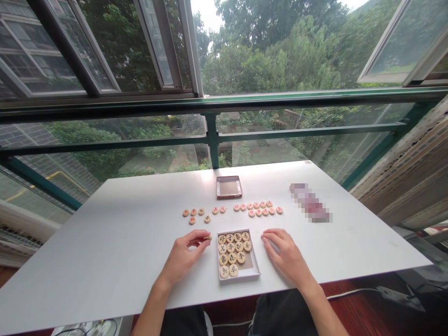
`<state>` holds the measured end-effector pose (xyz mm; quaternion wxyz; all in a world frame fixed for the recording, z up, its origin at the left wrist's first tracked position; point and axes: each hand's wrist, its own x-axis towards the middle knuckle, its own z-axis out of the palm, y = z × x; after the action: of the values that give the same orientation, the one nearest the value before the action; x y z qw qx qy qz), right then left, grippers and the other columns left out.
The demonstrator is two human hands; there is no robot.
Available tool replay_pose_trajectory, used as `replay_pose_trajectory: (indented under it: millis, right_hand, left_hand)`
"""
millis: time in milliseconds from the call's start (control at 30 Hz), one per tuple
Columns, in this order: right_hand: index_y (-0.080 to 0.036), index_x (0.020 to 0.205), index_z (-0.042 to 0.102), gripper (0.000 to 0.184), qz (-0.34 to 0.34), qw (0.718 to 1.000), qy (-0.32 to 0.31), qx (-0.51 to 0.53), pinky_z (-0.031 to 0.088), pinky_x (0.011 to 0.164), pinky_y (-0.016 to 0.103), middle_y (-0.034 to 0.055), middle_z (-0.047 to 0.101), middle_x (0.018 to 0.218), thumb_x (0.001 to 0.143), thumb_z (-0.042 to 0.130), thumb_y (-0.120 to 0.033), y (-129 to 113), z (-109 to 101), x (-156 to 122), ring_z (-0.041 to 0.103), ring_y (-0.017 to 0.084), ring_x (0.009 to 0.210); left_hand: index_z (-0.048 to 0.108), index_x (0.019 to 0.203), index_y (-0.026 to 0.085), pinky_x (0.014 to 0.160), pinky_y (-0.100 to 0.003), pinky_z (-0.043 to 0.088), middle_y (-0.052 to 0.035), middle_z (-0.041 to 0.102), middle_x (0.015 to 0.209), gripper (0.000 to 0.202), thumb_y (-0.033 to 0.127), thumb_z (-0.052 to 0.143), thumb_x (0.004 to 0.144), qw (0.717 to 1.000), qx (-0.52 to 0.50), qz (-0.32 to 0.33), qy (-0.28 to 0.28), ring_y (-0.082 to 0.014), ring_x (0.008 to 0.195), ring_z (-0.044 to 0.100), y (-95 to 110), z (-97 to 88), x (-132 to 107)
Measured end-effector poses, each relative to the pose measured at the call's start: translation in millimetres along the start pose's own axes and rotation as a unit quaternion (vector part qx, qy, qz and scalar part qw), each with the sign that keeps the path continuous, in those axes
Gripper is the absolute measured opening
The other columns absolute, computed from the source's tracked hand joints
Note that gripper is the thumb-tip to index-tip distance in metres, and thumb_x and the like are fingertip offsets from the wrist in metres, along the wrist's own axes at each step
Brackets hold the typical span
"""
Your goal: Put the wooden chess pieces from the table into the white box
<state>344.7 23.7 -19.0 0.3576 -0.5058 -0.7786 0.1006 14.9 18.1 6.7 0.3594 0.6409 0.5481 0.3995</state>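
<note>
Pinched between the thumb and fingers of my left hand is a round wooden xiangqi piece, just left of an open white box. Rows of xiangqi pieces with black characters fill most of that box, leaving a gap at its lower right. My right hand lies on the table to the right of the box, fingers stretched out and holding nothing. Beyond the box, red-marked pieces lie in two rows, and a looser group of pieces lies to their left.
A shallow box lid or tray stands near the far side of the white table. At the right lies a blurred-out object. Behind the table's far edge runs a green railing below open windows.
</note>
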Motion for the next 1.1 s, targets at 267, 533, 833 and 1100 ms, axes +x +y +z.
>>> replay_pose_trajectory:
  millis: [267, 533, 833, 1100]
  right_hand:
    - [-0.024, 0.104, 0.069, 0.019, 0.004, 1.0, -0.004, 0.004, 0.05, 0.097, 0.047, 0.0082, 0.067, 0.109, 0.099, 0.051, -0.025, 0, 0, 0, 0.06, 0.027, 0.108]
    - [-0.024, 0.103, 0.069, 0.018, 0.002, 1.0, 0.003, 0.006, 0.051, 0.096, 0.046, 0.0082, 0.067, 0.109, 0.098, 0.052, -0.024, -1, 0, 0, 0.061, 0.027, 0.107]
    - [-0.025, 0.103, 0.07, 0.02, -0.001, 1.0, 0.008, 0.006, 0.052, 0.094, 0.048, 0.0091, 0.068, 0.108, 0.099, 0.05, -0.025, -2, -1, 1, 0.062, 0.028, 0.106]
    - [-0.025, 0.104, 0.069, 0.019, 0.007, 1.0, 0.002, 0.006, 0.051, 0.096, 0.047, 0.0087, 0.068, 0.109, 0.099, 0.05, -0.026, -2, -1, 0, 0.061, 0.027, 0.107]
  left_hand:
    - [0.07, 0.112, 0.02, 0.092, -0.042, 0.061, -0.0089, 0.074, 0.11, 0.033, 0.039, 0.069, 0.086, 0.988, -0.14, 0.013, -0.057, -0.0255, 0.101, 0.072, 21, 25.8, 39]
    - [0.063, 0.12, 0.016, 0.088, -0.044, 0.061, -0.0124, 0.071, 0.114, 0.042, 0.039, 0.07, 0.085, 0.981, -0.187, -0.025, -0.053, -0.0274, 0.103, 0.072, 5, 29.9, 51]
    - [0.062, 0.122, 0.018, 0.08, -0.04, 0.062, -0.0119, 0.073, 0.107, 0.044, 0.043, 0.068, 0.086, 0.987, -0.156, -0.023, -0.038, -0.0267, 0.097, 0.073, 4, 26.2, 49]
    - [0.063, 0.123, 0.02, 0.087, -0.039, 0.059, -0.0085, 0.072, 0.105, 0.038, 0.039, 0.063, 0.09, 0.994, -0.099, 0.003, -0.049, -0.0212, 0.091, 0.072, 7, 27.5, 47]
